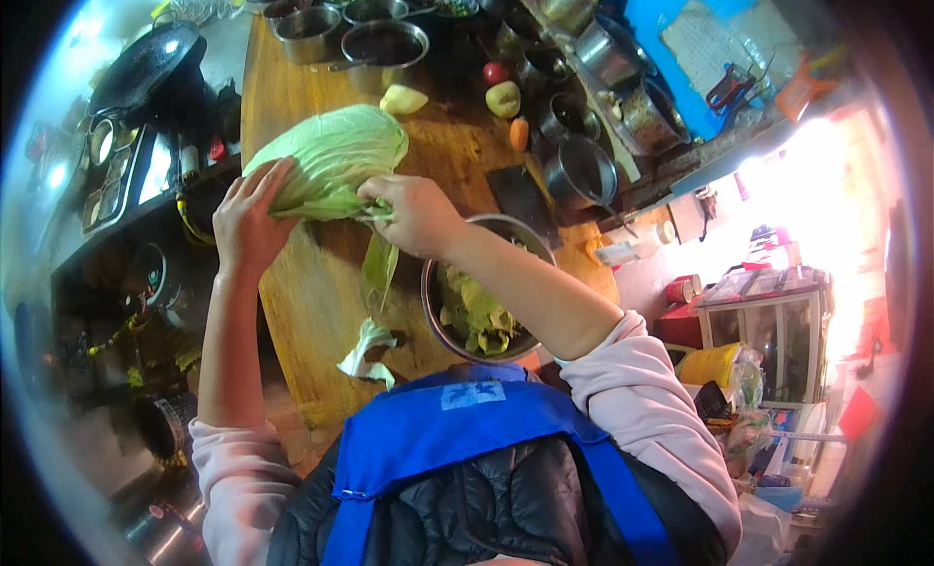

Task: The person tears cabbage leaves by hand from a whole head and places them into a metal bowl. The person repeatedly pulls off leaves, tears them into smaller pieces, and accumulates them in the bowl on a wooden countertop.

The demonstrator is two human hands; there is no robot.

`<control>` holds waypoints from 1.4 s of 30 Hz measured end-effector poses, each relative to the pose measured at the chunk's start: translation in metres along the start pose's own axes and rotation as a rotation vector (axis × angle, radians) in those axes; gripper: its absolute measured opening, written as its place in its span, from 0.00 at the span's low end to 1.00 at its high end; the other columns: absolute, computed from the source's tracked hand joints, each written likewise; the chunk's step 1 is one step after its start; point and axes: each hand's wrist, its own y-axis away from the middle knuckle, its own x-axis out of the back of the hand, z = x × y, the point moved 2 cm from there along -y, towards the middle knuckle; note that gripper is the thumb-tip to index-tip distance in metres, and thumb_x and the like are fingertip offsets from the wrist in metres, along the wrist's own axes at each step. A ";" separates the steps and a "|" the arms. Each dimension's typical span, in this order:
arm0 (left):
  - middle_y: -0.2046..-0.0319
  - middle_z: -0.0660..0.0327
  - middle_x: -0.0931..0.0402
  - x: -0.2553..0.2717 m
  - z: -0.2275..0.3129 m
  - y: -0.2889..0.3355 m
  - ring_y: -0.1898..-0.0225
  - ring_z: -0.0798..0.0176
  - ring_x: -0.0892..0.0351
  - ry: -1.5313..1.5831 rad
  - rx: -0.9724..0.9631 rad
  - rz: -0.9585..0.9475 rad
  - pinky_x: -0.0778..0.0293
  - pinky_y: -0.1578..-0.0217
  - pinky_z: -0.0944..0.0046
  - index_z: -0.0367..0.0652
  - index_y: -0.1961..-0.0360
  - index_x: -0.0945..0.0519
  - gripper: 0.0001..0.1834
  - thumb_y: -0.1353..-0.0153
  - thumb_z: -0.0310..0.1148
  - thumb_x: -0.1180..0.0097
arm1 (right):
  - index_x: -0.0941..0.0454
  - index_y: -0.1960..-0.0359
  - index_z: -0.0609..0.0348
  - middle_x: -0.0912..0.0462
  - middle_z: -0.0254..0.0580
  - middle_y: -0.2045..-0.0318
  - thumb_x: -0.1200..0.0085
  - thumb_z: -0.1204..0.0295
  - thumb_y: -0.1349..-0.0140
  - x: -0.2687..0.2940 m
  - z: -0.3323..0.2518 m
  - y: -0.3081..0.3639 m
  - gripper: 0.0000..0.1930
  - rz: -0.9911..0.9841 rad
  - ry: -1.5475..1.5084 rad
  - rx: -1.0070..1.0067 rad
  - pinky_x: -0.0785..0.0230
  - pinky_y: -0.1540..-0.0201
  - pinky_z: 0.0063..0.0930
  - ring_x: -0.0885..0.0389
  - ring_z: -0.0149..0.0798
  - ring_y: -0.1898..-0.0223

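Observation:
A pale green cabbage (pixel 341 153) is held up over the wooden table (pixel 292 313), between my two hands. My left hand (pixel 251 216) grips its left side with the fingers wrapped over the leaves. At the stem end, my right hand (pixel 416 214) is closed on the cabbage's leaf bases. A loose leaf strip (pixel 379 266) hangs below that hand. Beneath my right forearm stands a metal pot (pixel 433 308) with yellow-green leaves (pixel 482 313) in it. A torn piece of leaf (pixel 370 354) lies on the table near its front edge.
Several metal pots (pixel 384 46) stand at the table's far end. Peeled potatoes (pixel 404 99), a red tomato (pixel 495 73) and a carrot piece (pixel 519 134) lie nearer. A dark knife blade (pixel 522 201) rests beside the pot. A black wok (pixel 148 65) is at the left, by the stove.

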 end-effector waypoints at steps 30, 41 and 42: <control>0.29 0.48 0.48 -0.025 0.046 0.002 0.29 0.36 0.50 -0.052 -0.056 -0.498 0.42 0.32 0.42 0.50 0.30 0.41 0.59 0.68 0.31 0.22 | 0.26 0.49 0.59 0.20 0.51 0.68 0.56 0.70 0.37 -0.069 -0.002 0.052 0.16 -0.175 0.372 -0.142 0.25 0.70 0.47 0.17 0.54 0.68; 0.38 0.48 0.30 -0.028 0.002 -0.018 0.40 0.42 0.28 0.097 -0.158 -0.309 0.28 0.43 0.48 0.43 0.37 0.30 0.50 0.67 0.32 0.22 | 0.46 0.27 0.45 0.23 0.53 0.59 0.57 0.71 0.37 -0.073 0.003 0.035 0.33 -0.135 0.358 -0.114 0.26 0.68 0.43 0.17 0.52 0.68; 0.39 0.47 0.29 -0.027 -0.002 -0.022 0.41 0.42 0.27 0.119 -0.167 -0.296 0.28 0.43 0.48 0.42 0.37 0.30 0.50 0.67 0.32 0.22 | 0.48 0.27 0.44 0.23 0.52 0.59 0.56 0.71 0.37 -0.072 0.002 0.036 0.34 -0.153 0.373 -0.123 0.26 0.68 0.43 0.17 0.52 0.68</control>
